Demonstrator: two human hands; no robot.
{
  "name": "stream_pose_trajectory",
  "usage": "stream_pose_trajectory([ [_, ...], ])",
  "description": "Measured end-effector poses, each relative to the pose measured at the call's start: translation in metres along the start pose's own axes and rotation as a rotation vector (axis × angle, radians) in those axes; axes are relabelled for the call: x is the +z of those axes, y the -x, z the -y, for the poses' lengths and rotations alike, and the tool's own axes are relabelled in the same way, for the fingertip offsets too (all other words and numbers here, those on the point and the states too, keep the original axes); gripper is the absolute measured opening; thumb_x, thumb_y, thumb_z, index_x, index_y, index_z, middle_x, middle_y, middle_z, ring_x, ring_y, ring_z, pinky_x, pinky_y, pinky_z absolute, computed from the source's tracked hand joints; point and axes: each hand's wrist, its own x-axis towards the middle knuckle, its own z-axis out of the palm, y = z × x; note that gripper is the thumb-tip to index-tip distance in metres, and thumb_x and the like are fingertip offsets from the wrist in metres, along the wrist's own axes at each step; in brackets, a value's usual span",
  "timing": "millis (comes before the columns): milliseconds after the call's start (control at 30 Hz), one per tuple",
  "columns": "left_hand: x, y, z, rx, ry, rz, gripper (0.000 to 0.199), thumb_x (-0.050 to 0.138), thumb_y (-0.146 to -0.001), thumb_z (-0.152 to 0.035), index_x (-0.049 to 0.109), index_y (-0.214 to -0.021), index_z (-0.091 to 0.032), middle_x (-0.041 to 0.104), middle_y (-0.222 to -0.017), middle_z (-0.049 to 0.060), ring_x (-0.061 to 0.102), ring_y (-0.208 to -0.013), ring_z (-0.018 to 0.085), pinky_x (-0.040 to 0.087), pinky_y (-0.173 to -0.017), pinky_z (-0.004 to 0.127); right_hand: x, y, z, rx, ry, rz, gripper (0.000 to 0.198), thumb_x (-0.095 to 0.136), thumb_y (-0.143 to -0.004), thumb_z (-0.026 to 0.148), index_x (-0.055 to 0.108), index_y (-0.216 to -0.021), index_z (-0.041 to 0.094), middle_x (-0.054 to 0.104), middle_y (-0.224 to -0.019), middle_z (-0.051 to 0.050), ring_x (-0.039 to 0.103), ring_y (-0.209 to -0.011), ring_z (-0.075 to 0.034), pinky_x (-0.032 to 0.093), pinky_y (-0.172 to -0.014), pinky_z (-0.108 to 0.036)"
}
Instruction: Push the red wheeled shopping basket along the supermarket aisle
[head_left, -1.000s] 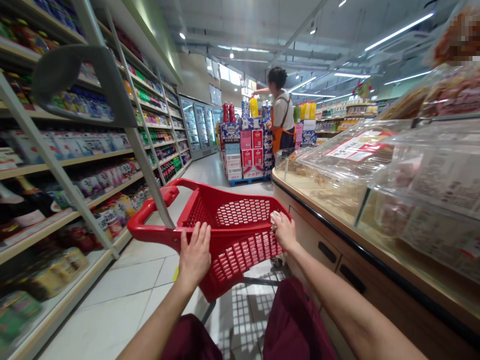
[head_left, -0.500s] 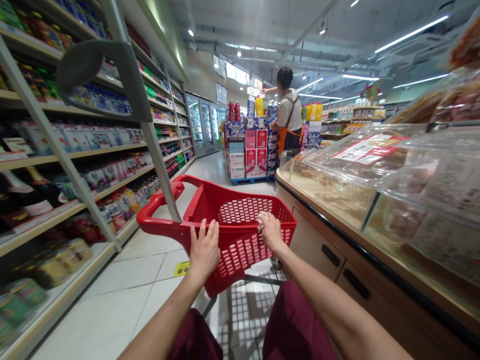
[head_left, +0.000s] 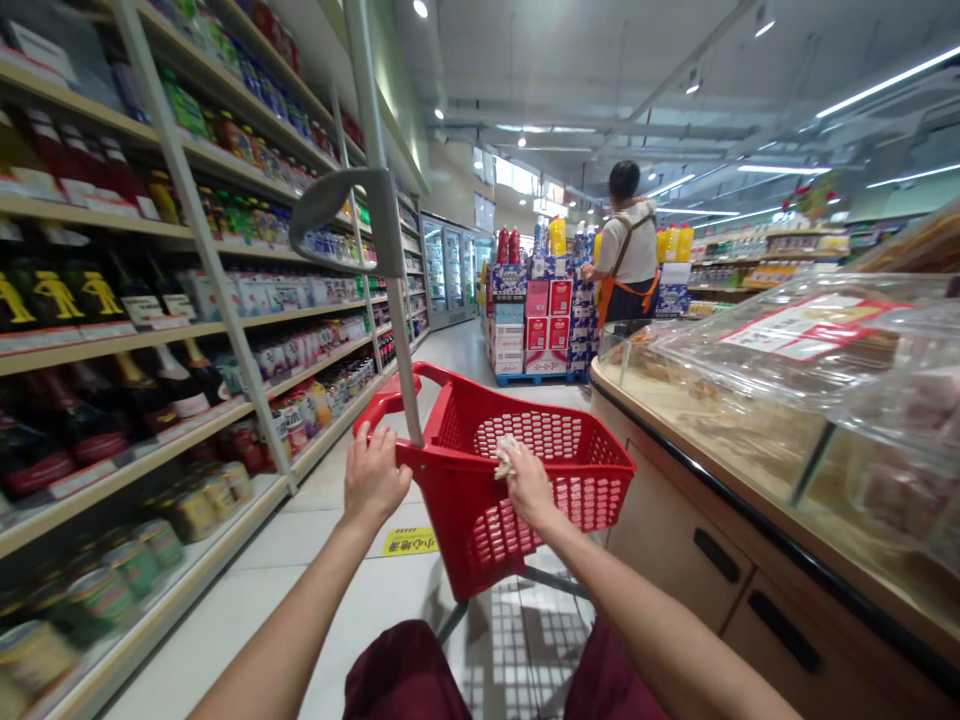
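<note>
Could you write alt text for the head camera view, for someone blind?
A person's left hand grips a red shopping cart, and the right hand holds a crumpled whitish cloth or tissue at its rim. Drink shelves line the left, a display counter the right, and another person stands ahead beside stacked boxes.

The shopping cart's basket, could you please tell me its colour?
The basket is red; the head view shows it best.

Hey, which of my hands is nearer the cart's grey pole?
Left. Your left hand grips the red cart just beside the foot of the grey pole; your right hand, holding a crumpled white wad at the cart's side, is farther along.
</note>
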Motion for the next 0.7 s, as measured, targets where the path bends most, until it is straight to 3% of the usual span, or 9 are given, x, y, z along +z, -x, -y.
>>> stream_pose_trajectory([
  [133, -0.003, 0.007, -0.005, 0.059, -0.038, 0.019, 0.047, 0.042, -0.069, -0.019, 0.048, -0.114, -0.008, 0.049, -0.121, 0.012, 0.028, -0.122, 0.029, 0.028, -0.099, 0.041, 0.04, -0.019, 0.102, -0.101, -0.185, -0.06, 0.052, 0.042, -0.074, 0.007, 0.042, -0.124, 0.019, 0.043, -0.129, -0.007, 0.036, -0.12, -0.018, 0.033, -0.098, -0.035],
  [233, -0.011, 0.012, -0.005, 0.081, -0.046, 0.025, 0.049, 0.042, -0.069, -0.015, 0.047, -0.117, -0.012, 0.048, -0.123, 0.011, 0.029, -0.122, 0.027, 0.027, -0.099, 0.042, 0.04, -0.012, 0.106, -0.209, -0.132, -0.025, 0.052, 0.041, -0.074, 0.005, 0.04, -0.126, 0.014, 0.037, -0.133, -0.011, 0.032, -0.124, -0.02, 0.03, -0.1, -0.039],
  [333, -0.018, 0.014, -0.003, 0.086, -0.04, 0.015, 0.046, 0.04, -0.072, -0.016, 0.048, -0.117, -0.015, 0.051, -0.122, 0.009, 0.032, -0.12, 0.027, 0.028, -0.097, 0.044, 0.018, 0.001, 0.068, -0.282, 0.01, 0.065, 0.047, 0.04, -0.074, 0.002, 0.049, -0.119, 0.014, 0.044, -0.128, -0.015, 0.039, -0.119, -0.022, 0.031, -0.098, -0.043],
  [400, -0.021, 0.014, -0.001, 0.084, -0.029, 0.01, 0.042, 0.039, -0.074, -0.018, 0.05, -0.114, -0.015, 0.053, -0.119, 0.009, 0.035, -0.118, 0.027, 0.03, -0.096, 0.044, -0.006, -0.007, 0.056, -0.272, 0.067, 0.053, 0.043, 0.04, -0.075, 0.003, 0.053, -0.115, 0.014, 0.049, -0.123, -0.016, 0.046, -0.113, -0.023, 0.037, -0.093, -0.043],
  [500, -0.02, 0.012, -0.001, 0.081, -0.001, -0.003, 0.039, 0.039, -0.074, -0.019, 0.052, -0.112, -0.016, 0.055, -0.117, 0.009, 0.037, -0.116, 0.027, 0.031, -0.095, 0.044, -0.048, -0.053, 0.091, -0.396, 0.065, -0.168, 0.04, 0.039, -0.081, 0.009, 0.05, -0.119, 0.017, 0.044, -0.128, -0.01, 0.041, -0.117, -0.021, 0.035, -0.096, -0.04],
  [600, -0.017, 0.012, 0.0, 0.088, 0.023, -0.011, 0.042, 0.041, -0.072, -0.016, 0.051, -0.112, -0.016, 0.054, -0.117, 0.009, 0.036, -0.117, 0.027, 0.03, -0.096, 0.045, -0.083, -0.115, 0.152, -0.643, 0.091, -0.349, 0.04, 0.034, -0.087, 0.014, 0.042, -0.125, 0.023, 0.031, -0.138, 0.0, 0.017, -0.13, -0.018, 0.016, -0.107, -0.043],
  [700, -0.016, 0.013, 0.002, 0.093, 0.029, 0.002, 0.044, 0.04, -0.07, -0.013, 0.05, -0.114, -0.014, 0.052, -0.119, 0.009, 0.034, -0.12, 0.026, 0.03, -0.099, 0.043, -0.082, -0.137, 0.173, -0.835, 0.164, -0.241, 0.041, 0.03, -0.087, 0.011, 0.04, -0.126, 0.022, 0.031, -0.137, 0.002, 0.007, -0.132, -0.018, 0.009, -0.108, -0.045],
])
